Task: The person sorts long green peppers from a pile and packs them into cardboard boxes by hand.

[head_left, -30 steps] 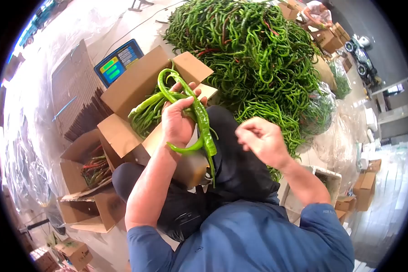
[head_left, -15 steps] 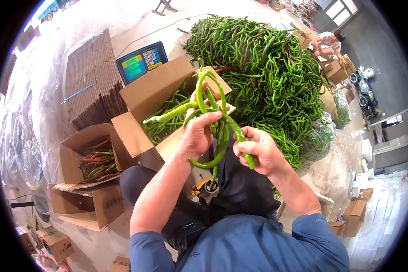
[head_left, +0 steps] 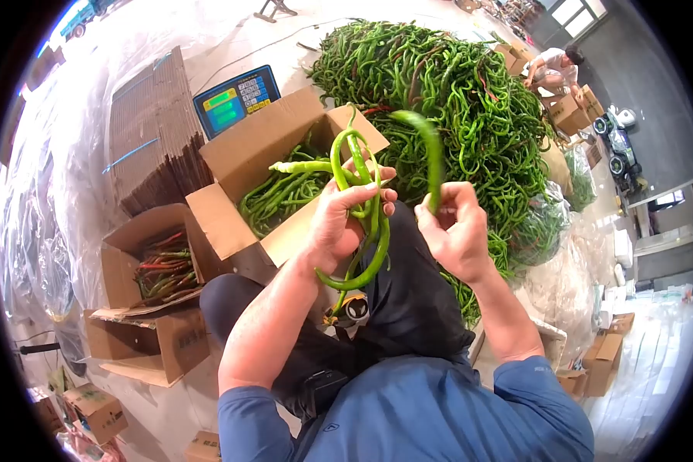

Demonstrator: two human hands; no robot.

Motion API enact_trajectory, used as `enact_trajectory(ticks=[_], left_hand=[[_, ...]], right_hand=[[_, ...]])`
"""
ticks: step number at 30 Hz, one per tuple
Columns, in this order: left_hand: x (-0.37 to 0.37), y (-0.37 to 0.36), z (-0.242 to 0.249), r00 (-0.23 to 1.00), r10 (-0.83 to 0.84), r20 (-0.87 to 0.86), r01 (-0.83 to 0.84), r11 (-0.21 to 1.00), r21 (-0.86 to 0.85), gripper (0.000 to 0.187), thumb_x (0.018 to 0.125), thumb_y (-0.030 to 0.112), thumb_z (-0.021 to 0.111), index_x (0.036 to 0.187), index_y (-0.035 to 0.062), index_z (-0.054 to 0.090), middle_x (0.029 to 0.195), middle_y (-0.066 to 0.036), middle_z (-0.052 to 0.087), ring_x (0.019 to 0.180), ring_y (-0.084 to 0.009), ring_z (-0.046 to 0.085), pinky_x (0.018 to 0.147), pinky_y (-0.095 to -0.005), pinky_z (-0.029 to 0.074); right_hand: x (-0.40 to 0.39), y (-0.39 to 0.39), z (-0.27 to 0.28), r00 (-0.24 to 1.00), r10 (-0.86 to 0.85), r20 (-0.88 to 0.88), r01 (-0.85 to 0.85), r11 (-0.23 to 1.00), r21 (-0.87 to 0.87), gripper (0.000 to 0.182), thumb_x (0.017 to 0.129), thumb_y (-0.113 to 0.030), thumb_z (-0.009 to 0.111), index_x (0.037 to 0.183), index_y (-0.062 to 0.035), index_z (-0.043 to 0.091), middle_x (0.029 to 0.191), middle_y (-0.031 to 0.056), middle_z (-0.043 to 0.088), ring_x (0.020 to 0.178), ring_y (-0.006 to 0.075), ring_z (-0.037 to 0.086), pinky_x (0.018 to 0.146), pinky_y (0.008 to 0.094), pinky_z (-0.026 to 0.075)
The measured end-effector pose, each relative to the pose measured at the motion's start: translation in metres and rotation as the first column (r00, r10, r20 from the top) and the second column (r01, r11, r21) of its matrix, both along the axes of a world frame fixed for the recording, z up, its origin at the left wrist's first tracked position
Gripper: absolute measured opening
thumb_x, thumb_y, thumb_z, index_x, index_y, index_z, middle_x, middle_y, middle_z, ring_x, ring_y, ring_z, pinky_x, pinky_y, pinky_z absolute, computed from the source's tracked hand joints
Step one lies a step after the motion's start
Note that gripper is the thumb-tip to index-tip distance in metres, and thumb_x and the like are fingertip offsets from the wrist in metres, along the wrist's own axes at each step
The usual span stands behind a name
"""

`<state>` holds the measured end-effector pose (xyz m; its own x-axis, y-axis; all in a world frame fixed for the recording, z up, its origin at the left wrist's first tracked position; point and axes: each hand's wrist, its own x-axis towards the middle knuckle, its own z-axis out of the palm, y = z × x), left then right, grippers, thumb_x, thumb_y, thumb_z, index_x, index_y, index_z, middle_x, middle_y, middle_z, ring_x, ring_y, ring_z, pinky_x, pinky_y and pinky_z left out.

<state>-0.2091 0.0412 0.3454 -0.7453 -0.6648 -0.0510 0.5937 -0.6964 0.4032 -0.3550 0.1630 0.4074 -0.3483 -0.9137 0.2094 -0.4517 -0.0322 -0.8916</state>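
Green peppers [head_left: 382, 245]: lay bunched in the left hand [head_left: 335, 219], near an open carton [head_left: 262, 138].
Left grip: fingers curled around the bunch, thumb closed over it.
Right hand [head_left: 458, 231]: pinched a single pepper [head_left: 434, 154], motion-blurred, in front of the heap [head_left: 439, 85].

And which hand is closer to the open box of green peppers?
Left. The left hand, holding several peppers, is by the near right edge of the open box. The right hand, holding one curved pepper, is farther off to the right.
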Motion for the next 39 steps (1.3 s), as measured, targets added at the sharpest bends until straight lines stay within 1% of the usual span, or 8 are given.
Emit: enact_trajectory(ticks=[6, 9, 10, 11, 17, 27, 31, 39], left_hand=[[-0.010, 0.006, -0.003, 0.999, 0.038, -0.031, -0.038, 0.999, -0.002, 0.054, 0.087, -0.003, 0.063, 0.138, 0.0040, 0.047, 0.111, -0.012, 0.059, 0.084, -0.0197, 0.061, 0.082, -0.0407, 0.055], [-0.011, 0.006, -0.004, 0.994, 0.102, 0.028, -0.102, 0.994, -0.026, 0.055, 0.088, -0.003, 0.062, 0.139, 0.0038, 0.044, 0.110, -0.012, 0.059, 0.086, -0.0201, 0.063, 0.083, -0.0382, 0.055], [-0.009, 0.006, -0.001, 0.992, 0.104, 0.064, -0.102, 0.994, -0.047, 0.057, 0.089, -0.002, 0.061, 0.142, 0.0048, 0.042, 0.113, -0.011, 0.059, 0.089, -0.0204, 0.064, 0.085, -0.0363, 0.055], [-0.009, 0.006, -0.004, 0.993, 0.088, 0.082, -0.083, 0.994, -0.074, 0.057, 0.090, -0.001, 0.059, 0.143, 0.0061, 0.040, 0.115, -0.011, 0.061, 0.093, -0.0206, 0.065, 0.085, -0.0357, 0.055], [-0.010, 0.004, -0.013, 1.000, 0.006, -0.004, -0.006, 0.997, 0.080, 0.052, 0.091, 0.004, 0.058, 0.141, 0.0077, 0.043, 0.117, -0.013, 0.062, 0.100, -0.0241, 0.064, 0.091, -0.0386, 0.053], [-0.015, 0.016, 0.002, 0.993, -0.070, 0.091, 0.068, 0.997, 0.022, 0.053, 0.087, -0.003, 0.064, 0.136, 0.0090, 0.046, 0.113, -0.008, 0.064, 0.096, -0.0199, 0.063, 0.086, -0.0345, 0.052], [-0.019, 0.018, -0.013, 0.973, -0.196, 0.122, 0.209, 0.972, -0.104, 0.052, 0.090, -0.002, 0.065, 0.138, 0.0074, 0.046, 0.110, -0.005, 0.064, 0.088, -0.0144, 0.060, 0.079, -0.0294, 0.052], [-0.022, 0.018, -0.008, 0.941, -0.187, 0.281, 0.248, 0.948, -0.201, 0.039, 0.093, 0.005, 0.065, 0.129, 0.0022, 0.054, 0.102, -0.009, 0.067, 0.082, -0.0148, 0.062, 0.078, -0.0297, 0.052]], right_hand=[[0.020, 0.004, -0.006, 0.989, 0.147, 0.032, -0.146, 0.988, -0.041, 0.019, 0.086, -0.002, 0.073, 0.083, -0.0079, 0.055, 0.070, -0.0050, 0.050, 0.059, 0.0029, 0.047, 0.051, 0.0215, 0.037], [0.041, -0.003, -0.013, 0.962, 0.102, -0.255, -0.114, 0.993, -0.035, 0.024, 0.082, -0.003, 0.075, 0.104, -0.0031, 0.065, 0.078, 0.0066, 0.062, 0.064, 0.0121, 0.060, 0.059, 0.0287, 0.048], [0.038, -0.011, -0.028, 0.923, 0.087, -0.374, -0.126, 0.989, -0.080, 0.028, 0.081, -0.008, 0.074, 0.107, -0.0068, 0.065, 0.091, 0.0133, 0.066, 0.071, 0.0340, 0.066, 0.062, 0.0398, 0.055], [0.036, -0.017, -0.035, 0.912, 0.072, -0.405, -0.122, 0.987, -0.101, 0.025, 0.082, -0.010, 0.073, 0.106, -0.0073, 0.066, 0.090, 0.0128, 0.067, 0.072, 0.0344, 0.066, 0.062, 0.0403, 0.055], [0.035, -0.027, -0.032, 0.996, 0.067, 0.062, -0.069, 0.997, 0.035, 0.016, 0.088, -0.004, 0.069, 0.104, 0.0000, 0.070, 0.098, 0.0073, 0.071, 0.079, 0.0116, 0.066, 0.072, 0.0263, 0.053], [-0.023, -0.045, -0.017, 0.558, -0.096, 0.825, -0.029, 0.990, 0.135, 0.013, 0.091, -0.010, 0.070, 0.099, -0.0006, 0.067, 0.073, -0.0010, 0.060, 0.058, 0.0061, 0.053, 0.051, 0.0197, 0.042], [-0.046, -0.050, -0.011, 0.515, 0.035, 0.857, -0.093, 0.996, 0.015, 0.011, 0.093, -0.011, 0.067, 0.098, -0.0015, 0.067, 0.073, 0.0002, 0.061, 0.056, 0.0065, 0.054, 0.050, 0.0191, 0.043], [-0.070, -0.039, 0.038, 0.897, 0.056, 0.438, -0.073, 0.997, 0.021, 0.012, 0.095, -0.015, 0.063, 0.091, -0.0037, 0.065, 0.077, 0.0037, 0.066, 0.061, 0.0063, 0.054, 0.055, 0.0193, 0.043]])
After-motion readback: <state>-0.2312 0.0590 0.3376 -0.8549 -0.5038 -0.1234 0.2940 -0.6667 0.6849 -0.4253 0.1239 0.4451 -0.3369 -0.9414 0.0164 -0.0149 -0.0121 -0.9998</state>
